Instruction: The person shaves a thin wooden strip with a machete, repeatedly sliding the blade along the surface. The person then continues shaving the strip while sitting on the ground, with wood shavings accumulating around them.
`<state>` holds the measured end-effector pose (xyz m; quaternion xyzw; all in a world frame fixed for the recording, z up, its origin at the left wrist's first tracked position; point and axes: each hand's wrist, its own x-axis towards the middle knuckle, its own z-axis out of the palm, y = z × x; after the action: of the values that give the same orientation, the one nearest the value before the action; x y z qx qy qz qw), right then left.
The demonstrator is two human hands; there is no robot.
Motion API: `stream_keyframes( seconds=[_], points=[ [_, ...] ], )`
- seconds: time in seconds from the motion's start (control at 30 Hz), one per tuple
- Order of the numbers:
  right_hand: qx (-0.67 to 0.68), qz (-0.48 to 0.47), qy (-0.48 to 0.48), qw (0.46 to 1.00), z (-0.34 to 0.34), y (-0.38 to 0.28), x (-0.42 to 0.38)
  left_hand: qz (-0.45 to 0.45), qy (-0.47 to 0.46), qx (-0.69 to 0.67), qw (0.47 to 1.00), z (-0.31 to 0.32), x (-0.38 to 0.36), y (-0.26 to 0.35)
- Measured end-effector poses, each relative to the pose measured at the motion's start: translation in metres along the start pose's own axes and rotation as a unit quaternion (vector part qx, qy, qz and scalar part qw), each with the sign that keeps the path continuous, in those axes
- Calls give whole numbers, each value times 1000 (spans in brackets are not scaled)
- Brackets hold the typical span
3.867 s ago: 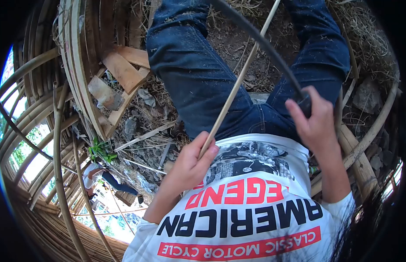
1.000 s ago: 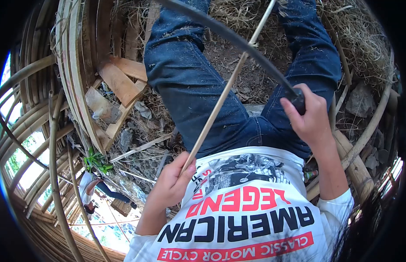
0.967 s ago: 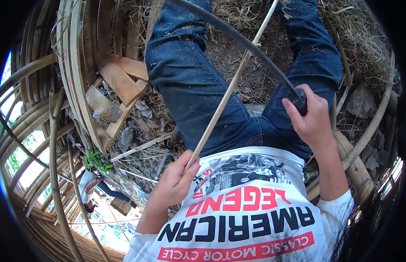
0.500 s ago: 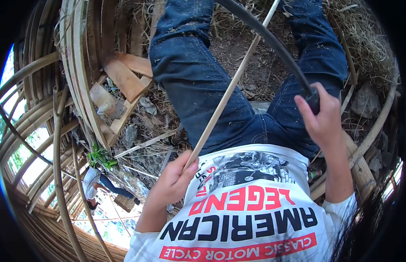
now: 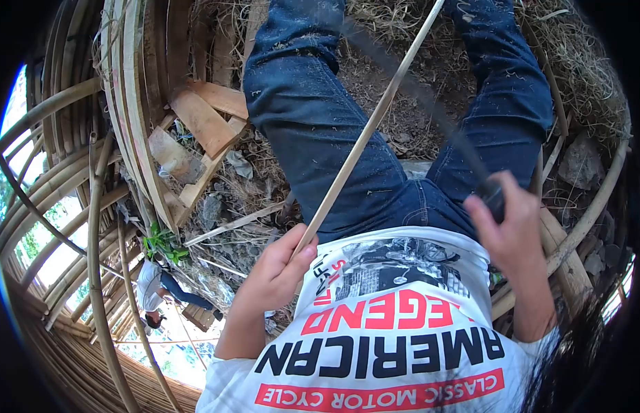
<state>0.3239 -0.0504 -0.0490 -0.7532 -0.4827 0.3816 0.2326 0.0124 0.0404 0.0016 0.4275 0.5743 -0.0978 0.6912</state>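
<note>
A thin, pale bamboo strip (image 5: 366, 135) slants from the top edge down over the jeans, and its lower end sits in my left hand (image 5: 282, 268), thumb and fingers closed on it. In my right hand (image 5: 509, 217) is the black handle of a long, dark curved blade (image 5: 437, 113), fingers wrapped round it. The blade is smeared by motion. It reaches up and left, past the strip near the top of the view, where its far end is blurred over the knee. Between blade and strip there is a gap lower down.
Long bamboo poles and strips (image 5: 131, 103) curve along the left. Wood blocks (image 5: 204, 124) lie beside my leg. Another person (image 5: 155, 286) is farther off at lower left. Dry shavings (image 5: 574, 62) and a rock (image 5: 580, 162) are at right.
My right hand has moved down a little with the blade, which is now blurred and lower. The strip stays in my left hand. The whole view has shifted slightly.
</note>
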Motion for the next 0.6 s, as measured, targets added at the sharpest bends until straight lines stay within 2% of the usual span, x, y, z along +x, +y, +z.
stream_keyframes(
  seconds=[0.07, 0.13, 0.2, 0.23, 0.27, 0.37, 0.47, 0.5, 0.53, 0.6],
  points=[
    [-7, -72, -53, 996, 8, -8, -15, 6, -12, -22, 1000, 1, 7, 0],
    [1, -76, -71, 995, 4, -6, -11, -10, -19, -47, 999, -2, 4, 1],
    [-4, -15, 14, 1000, -2, 9, 3, 18, -12, -73, 997, -8, -2, -5],
    [10, 72, 25, 997, -9, 16, 12, 29, -12, -56, 998, -10, -4, -9],
    [-3, 72, 45, 996, -15, 25, 18, 31, -7, -56, 998, -10, -4, -8],
    [23, 33, 26, 999, -6, 9, 5, 25, -34, -69, 997, -3, 1, -3],
    [-3, -55, -34, 998, 6, -4, -14, 27, -39, -71, 996, -2, 5, -1],
    [3, -37, -48, 998, 2, -1, -10, 35, -37, -71, 996, -2, 4, -5],
    [-9, -81, 3, 997, 2, 11, -3, 32, -38, -72, 996, -1, 4, -5],
    [33, 45, 36, 998, -6, 21, 9, -3, -85, -148, 985, -3, 0, -2]
  ],
)
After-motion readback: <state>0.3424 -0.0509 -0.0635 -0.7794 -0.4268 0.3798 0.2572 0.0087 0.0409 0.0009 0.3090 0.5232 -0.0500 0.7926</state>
